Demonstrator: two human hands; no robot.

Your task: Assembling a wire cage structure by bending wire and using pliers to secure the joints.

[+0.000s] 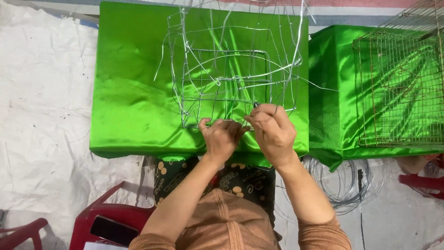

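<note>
Two hands work at the near edge of a half-built wire frame lying on the green-draped counter. The left hand pinches the bottom wire, seemingly to steady it, while the right hand is clenched on a wire end just beside it, probably twisting a joint. A finished rusty wire cage sits to the right, coiled wire below on the floor

Single view, worn on the head, looking almost straight down onto the green table. Close in: forearms and lap filling the lower edge below the table, both hands at its near edge. A second green table just right of it, white floor sheet to its left.
</note>
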